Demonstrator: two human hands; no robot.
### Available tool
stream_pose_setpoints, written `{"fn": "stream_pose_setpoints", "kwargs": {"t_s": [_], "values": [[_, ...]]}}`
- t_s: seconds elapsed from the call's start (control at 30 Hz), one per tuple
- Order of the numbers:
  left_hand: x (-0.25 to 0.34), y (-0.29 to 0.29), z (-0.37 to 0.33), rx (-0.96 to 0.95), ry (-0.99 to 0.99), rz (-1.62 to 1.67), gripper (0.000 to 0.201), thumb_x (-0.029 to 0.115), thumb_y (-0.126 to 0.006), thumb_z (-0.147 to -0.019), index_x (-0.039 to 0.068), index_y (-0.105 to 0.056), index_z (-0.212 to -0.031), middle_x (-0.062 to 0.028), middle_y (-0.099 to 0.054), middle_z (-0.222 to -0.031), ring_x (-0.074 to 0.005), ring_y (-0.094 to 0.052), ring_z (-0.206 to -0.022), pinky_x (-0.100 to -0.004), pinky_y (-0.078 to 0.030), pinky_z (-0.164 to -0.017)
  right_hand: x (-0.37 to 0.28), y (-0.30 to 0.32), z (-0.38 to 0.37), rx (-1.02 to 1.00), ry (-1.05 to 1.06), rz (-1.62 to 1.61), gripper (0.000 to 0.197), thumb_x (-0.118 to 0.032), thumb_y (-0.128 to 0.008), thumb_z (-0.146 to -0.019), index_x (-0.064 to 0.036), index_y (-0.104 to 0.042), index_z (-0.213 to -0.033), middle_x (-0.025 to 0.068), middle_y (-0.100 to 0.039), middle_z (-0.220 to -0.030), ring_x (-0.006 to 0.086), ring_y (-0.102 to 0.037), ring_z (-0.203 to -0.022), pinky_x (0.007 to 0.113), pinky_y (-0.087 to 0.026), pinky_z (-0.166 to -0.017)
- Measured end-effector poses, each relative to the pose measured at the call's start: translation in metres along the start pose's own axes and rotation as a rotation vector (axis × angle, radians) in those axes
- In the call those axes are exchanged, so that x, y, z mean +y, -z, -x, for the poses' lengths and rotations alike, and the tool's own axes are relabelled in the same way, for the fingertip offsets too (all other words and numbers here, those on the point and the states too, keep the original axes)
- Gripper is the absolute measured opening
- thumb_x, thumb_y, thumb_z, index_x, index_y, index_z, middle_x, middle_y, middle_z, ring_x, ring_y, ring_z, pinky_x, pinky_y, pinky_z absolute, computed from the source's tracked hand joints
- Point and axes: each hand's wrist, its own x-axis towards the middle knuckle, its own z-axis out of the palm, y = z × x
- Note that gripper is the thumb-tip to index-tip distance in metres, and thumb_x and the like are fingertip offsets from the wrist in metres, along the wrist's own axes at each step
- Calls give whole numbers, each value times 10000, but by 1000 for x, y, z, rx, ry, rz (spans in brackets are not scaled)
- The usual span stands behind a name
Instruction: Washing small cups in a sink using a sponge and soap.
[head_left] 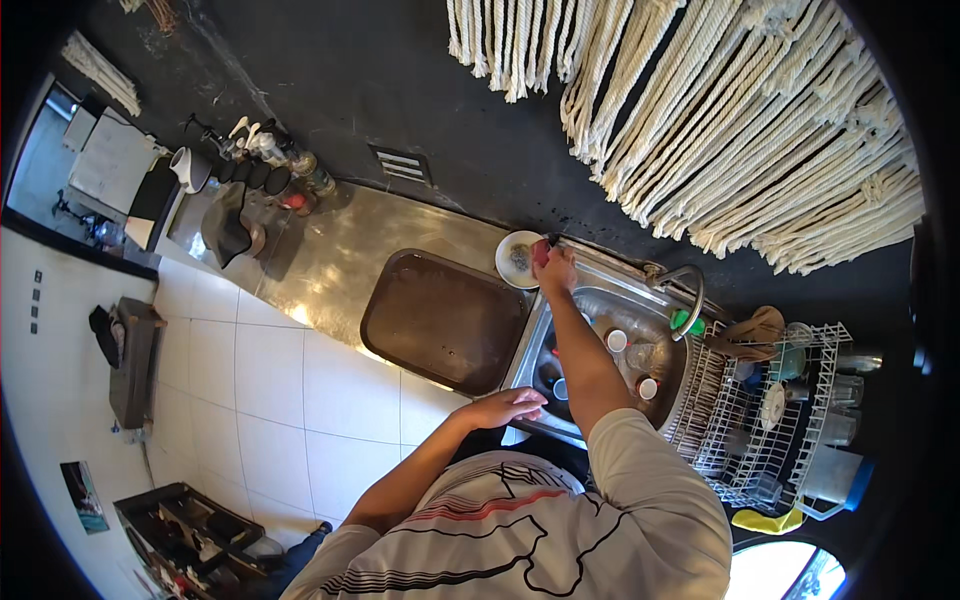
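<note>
My right hand (556, 272) is at the back corner of the sink (545, 345), fingers closed on a small red thing (540, 252) whose kind I cannot make out; something dark shows beside it. Just left of that hand, a white dish (510, 240) with a greyish pad (519, 258) in it stands on the steel counter. Over the sink's near left corner hangs my left hand (512, 405), empty, its fingers stretched out. Down in the basin are white cups (616, 341), a clear glass (641, 356) and other pieces partly hidden by my right forearm.
A brown tray (440, 320) lies left of the sink. The curved faucet (690, 290) rises behind the basin, near a green item (686, 321). To the right stands a white wire dish rack (745, 440) with dishes. Jars (312, 175) line the counter's far left; rope strands (690, 150) hang on the wall.
</note>
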Motion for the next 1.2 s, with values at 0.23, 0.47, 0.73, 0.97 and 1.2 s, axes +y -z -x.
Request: {"fn": "stream_pose_setpoints", "kwargs": {"t_s": [0.23,0.47,0.73,0.97,1.2], "values": [[24,19,20,71,6,-37,419,360,-445,-1033,36,-509,-1290,-78,-644,-1111,-143,-596,-1059,-287,-452,-881,4,1,-12,-75,-70,-166,395,-308,-732,-733,-70,-571,-1003,210,-676,-962,374,-665,-932,476,-521,-821],[-19,37,13,128,-16,-7,431,378,-470,-1022,23,-527,-1260,-88,-650,-1040,-124,-612,-963,-267,-475,-799,-13,9,-17,-196,-73,-245,675,-331,-719,-795,-65,-334,-1281,269,-663,-1007,428,-651,-965,479,-510,-841],[-14,47,29,150,-47,19,396,324,-452,-1032,14,-518,-1269,-96,-632,-1098,-152,-601,-1014,-287,-460,-898,-10,-1,-24,-241,271,-70,206,-120,-491,-905,-109,-565,-1097,284,-602,-1098,464,-593,-1046,501,-482,-863],[-34,43,39,263,-124,147,385,349,-467,-1029,35,-534,-1241,-87,-647,-1081,-139,-600,-1003,-277,-457,-858,-44,7,-25,-300,283,96,200,-162,-540,-881,-79,-648,-1028,240,-665,-989,423,-633,-965,498,-493,-843],[-51,29,45,335,-44,181,401,362,-504,-1013,16,-547,-1212,-88,-645,-1030,-145,-611,-965,-296,-469,-873,-46,6,-37,-330,282,185,323,-342,-504,-927,-118,-696,-1057,202,-676,-1062,381,-644,-1015,474,-500,-894]]}}
